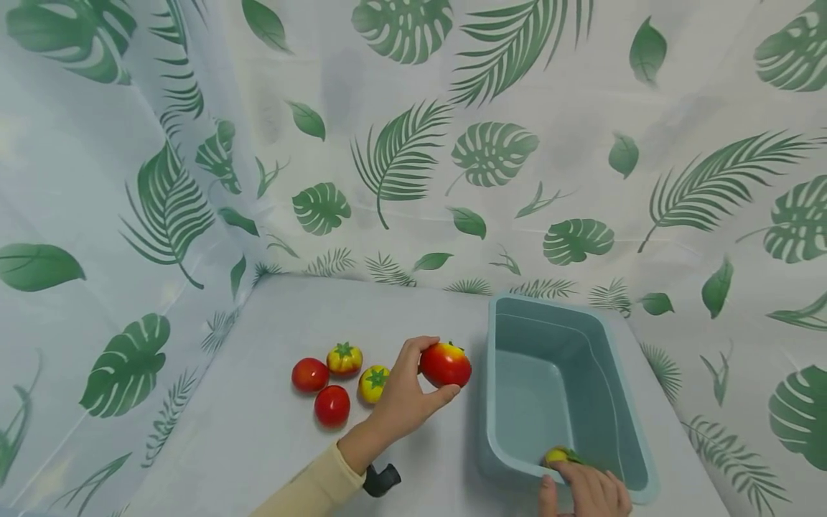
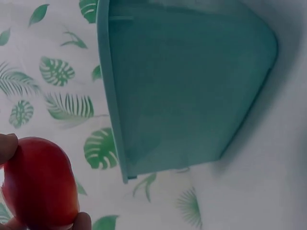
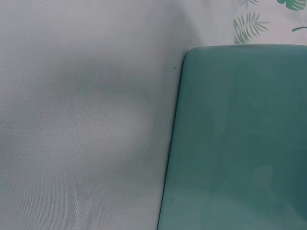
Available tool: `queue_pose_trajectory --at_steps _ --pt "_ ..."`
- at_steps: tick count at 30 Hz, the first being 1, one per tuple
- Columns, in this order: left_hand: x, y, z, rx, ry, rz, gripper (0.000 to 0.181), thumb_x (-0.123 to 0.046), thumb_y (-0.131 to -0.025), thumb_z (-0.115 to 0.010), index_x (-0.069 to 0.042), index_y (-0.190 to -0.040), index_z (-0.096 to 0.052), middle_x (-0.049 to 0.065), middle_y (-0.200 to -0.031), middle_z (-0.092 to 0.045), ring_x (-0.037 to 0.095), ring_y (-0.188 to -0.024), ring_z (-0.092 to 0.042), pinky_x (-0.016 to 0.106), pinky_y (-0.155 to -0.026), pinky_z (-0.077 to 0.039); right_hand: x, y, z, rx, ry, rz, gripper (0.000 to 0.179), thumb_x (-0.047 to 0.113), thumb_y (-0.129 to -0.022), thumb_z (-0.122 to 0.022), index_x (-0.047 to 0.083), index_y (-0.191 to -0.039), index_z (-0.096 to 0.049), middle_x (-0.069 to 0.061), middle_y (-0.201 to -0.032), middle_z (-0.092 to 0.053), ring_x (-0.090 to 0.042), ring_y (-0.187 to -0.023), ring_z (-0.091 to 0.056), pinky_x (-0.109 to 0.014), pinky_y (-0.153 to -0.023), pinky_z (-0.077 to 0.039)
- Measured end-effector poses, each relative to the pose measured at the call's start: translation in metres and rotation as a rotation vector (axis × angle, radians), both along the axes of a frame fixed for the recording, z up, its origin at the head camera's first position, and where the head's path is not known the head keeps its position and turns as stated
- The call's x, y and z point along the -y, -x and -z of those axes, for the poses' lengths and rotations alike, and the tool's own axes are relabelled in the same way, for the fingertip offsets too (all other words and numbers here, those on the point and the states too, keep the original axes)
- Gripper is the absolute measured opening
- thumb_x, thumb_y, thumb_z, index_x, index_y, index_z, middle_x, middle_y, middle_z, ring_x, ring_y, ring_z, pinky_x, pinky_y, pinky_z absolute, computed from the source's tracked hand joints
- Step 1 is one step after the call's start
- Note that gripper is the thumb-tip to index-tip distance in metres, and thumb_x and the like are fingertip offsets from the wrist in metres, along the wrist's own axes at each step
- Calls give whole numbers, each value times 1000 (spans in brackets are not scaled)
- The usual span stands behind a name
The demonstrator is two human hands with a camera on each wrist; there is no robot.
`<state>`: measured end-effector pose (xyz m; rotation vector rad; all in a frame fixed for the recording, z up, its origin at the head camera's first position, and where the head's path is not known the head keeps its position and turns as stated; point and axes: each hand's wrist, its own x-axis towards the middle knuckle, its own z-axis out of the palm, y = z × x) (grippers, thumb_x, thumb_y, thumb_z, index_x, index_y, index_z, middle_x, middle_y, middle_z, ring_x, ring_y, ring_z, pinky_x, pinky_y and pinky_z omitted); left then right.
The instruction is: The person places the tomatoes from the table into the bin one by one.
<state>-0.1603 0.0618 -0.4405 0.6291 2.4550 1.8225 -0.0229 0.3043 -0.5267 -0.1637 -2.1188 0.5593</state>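
My left hand (image 1: 403, 395) holds a red tomato (image 1: 446, 365) with a yellow top and green stem above the table, just left of a blue-green bin (image 1: 526, 391). In the left wrist view, the thumb and fingertips pinch the same tomato (image 2: 41, 184) at its edges. At the bin's near rim, my right hand (image 1: 588, 492) grips the edge, fingers over it and thumb outside. Beside those fingers, inside the bin, a yellow tomato (image 1: 557, 456) with a green stem shows partly; the rim and hand hide the rest. The right wrist view shows only the bin's outer wall (image 3: 240, 139) and the table.
Left of my left hand lie two red tomatoes (image 1: 332, 406) and two yellow ones with green tops, a yellow-red one (image 1: 344, 359) and a yellow one (image 1: 372, 384). Leaf-patterned sheeting (image 1: 413, 158) rises behind and beside the white table (image 1: 213, 445).
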Motion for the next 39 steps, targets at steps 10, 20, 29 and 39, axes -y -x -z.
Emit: queue_pose_trajectory --at_steps 10,20,29,39 --pt "-39 7 -10 13 -32 127 71 -27 -82 -78 -24 -141 -38 -8 -139 -44 10 -122 -45 25 -96 -47 1 -2 2 34 -6 12 22 21 -86 -62 2 -85 -72 -17 -80 -67 -33 -82 -52 -39 -96 -26" --pt "-69 4 -6 20 -85 256 69 -27 -83 -77 -22 -141 -39 -8 -137 -45 4 -116 -46 19 -91 -48 4 -5 0 98 -23 26 24 24 -86 -61 1 -84 -69 -15 -81 -66 -33 -85 -51 -48 -88 -27" --pt "-84 3 -4 -16 -32 305 68 -25 -83 -76 -21 -140 -39 -6 -134 -46 2 -113 -46 18 -89 -48 0 -4 2 101 -40 15 26 24 -83 -61 0 -85 -70 -18 -82 -67 -34 -85 -53 -45 -90 -27" --pt "-94 6 -3 -52 22 323 67 -28 -84 -76 -20 -140 -39 -5 -137 -45 3 -116 -46 17 -89 -48 0 -6 1 106 -32 35 26 24 -82 -62 -1 -86 -70 -18 -84 -67 -35 -87 -52 -45 -91 -27"
